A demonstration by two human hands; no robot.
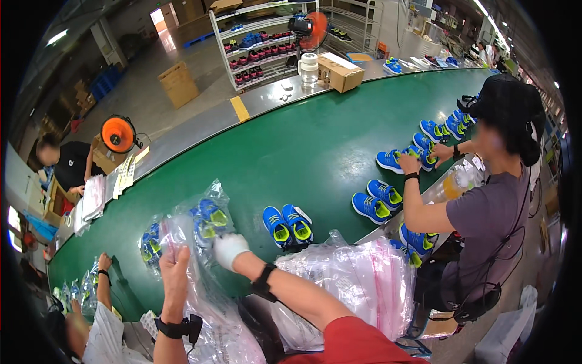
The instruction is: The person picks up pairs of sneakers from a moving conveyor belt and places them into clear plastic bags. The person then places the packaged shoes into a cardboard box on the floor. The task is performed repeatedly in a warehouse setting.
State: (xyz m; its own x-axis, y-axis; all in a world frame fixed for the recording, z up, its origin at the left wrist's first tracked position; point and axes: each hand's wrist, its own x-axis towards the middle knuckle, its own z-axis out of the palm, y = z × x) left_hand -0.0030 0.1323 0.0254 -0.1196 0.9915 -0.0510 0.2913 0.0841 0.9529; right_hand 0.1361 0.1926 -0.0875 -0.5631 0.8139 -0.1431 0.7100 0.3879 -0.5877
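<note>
My left hand (174, 267), bare with a black wristband, is closed on the edge of a clear plastic bag (193, 267). My right hand (231, 250), in a white glove, is closed at a pair of blue shoes (209, 219) with lime linings. Clear film surrounds these shoes, and part of the gloved fingers is hidden. Just left of them lies another bagged pair of shoes (150, 244) on the green belt. To the right of my glove stands an unbagged blue pair (288, 225) with a white tag. A stack of clear bags (345, 285) lies beside my right forearm.
The green conveyor belt (260, 151) crosses in front of me. A co-worker (491, 200) at the right handles more blue shoes (376, 201). Another person's hand (104, 262) is at the left by bagged shoes. On the far ledge are a carton (341, 71) and a jug (308, 71).
</note>
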